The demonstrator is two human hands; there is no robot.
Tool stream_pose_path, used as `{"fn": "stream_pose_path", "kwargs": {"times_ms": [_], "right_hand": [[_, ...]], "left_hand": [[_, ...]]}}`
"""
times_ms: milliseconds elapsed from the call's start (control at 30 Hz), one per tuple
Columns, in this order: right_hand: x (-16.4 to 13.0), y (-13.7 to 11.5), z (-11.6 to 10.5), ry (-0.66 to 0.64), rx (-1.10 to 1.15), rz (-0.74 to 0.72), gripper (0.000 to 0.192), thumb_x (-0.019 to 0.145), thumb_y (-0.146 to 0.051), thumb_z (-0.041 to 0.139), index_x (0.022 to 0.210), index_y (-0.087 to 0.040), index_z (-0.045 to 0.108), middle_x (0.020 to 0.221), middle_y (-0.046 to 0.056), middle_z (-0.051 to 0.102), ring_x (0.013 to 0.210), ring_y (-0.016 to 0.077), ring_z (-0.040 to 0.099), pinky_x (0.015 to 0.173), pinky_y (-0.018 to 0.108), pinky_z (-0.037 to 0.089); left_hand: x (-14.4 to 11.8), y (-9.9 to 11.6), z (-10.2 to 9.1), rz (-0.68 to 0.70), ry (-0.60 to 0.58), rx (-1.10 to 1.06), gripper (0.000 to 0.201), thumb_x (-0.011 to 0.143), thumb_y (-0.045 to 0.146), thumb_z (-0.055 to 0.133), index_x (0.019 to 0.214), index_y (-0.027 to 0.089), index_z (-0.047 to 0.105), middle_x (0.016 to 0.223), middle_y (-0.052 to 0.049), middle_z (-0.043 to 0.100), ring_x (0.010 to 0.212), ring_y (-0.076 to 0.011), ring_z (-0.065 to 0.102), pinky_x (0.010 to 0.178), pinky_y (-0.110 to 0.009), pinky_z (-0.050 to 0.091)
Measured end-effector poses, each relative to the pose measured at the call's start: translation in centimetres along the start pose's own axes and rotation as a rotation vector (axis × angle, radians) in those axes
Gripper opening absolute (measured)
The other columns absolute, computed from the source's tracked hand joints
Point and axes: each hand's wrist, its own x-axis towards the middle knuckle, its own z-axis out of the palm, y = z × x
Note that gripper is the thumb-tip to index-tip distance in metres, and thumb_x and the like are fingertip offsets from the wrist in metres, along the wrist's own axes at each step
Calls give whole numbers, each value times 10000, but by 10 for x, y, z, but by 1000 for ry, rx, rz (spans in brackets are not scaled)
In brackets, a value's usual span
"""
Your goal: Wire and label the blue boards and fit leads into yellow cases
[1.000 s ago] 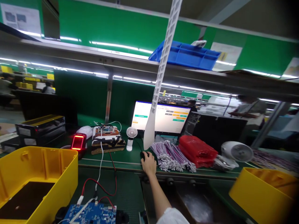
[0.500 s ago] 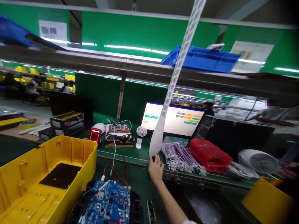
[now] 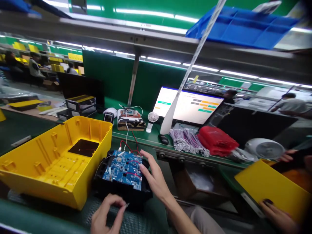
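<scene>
A blue circuit board (image 3: 123, 169) with red and white wires lies on a black base (image 3: 114, 189). My right hand (image 3: 154, 175) is at the board's right edge, its fingers stretched out and apart near the red wires; whether the fingertips press on the board I cannot tell. In front of the base, my left hand (image 3: 108, 213) is closed in a pinch, with a tiny thin thing at the fingertips that is too small to name. Left of the board stands a deep yellow housing (image 3: 80, 188), its open side up.
Behind the board are a handheld scanner (image 3: 109, 115), a small white fan (image 3: 152, 118), a black mouse (image 3: 163, 139), a lit monitor (image 3: 190, 105), bundled wires (image 3: 187, 140) and a red bag (image 3: 216, 140). At right, another person's hand (image 3: 278, 214) touches a yellow part (image 3: 270, 188).
My right hand has left the mouse and come back to the board's right edge. My left hand has entered at the bottom. The view has tilted down, and the scanner's red light is off.
</scene>
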Motion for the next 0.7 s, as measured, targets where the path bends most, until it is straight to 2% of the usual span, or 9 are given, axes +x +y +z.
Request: {"fn": "stream_pose_path", "kwargs": {"times_ms": [100,167,233,367,700], "right_hand": [[-6,-5,11,-23,178,21,412,928,-389,479,1325,-279,451,1344,25,505,1245,190,462,1070,330,331],[-7,0,15,-9,242,34,409,920,-384,498,1312,-273,461,1317,25,521,1226,192,477,1057,324,342],[-6,4,18,14,275,40,399,918,-380,506,1299,-269,470,1298,27,529,1218,194,479,1053,324,344],[-6,5,20,45,308,24,378,918,-364,511,1280,-259,482,1274,31,531,1215,189,472,1062,325,330],[-6,4,20,41,315,29,373,917,-363,517,1276,-268,485,1269,27,526,1215,192,470,1067,328,322]], "left_hand": [[3,6,11,62,-55,-33,315,856,173,566,1159,236,508,830,-11,667,728,-139,659,674,-246,561],[4,11,16,96,-66,-44,410,861,138,560,1241,230,438,931,-34,643,739,-122,650,663,-235,553],[5,14,20,114,-54,-62,400,861,117,557,1226,227,435,990,-50,593,738,-112,637,670,-243,549],[8,17,24,130,-23,-48,324,859,96,557,1145,216,463,968,-43,531,756,-112,620,711,-263,549],[14,21,25,242,-23,133,292,868,81,539,1139,169,481,956,-55,535,731,-108,596,679,-239,536]]}}
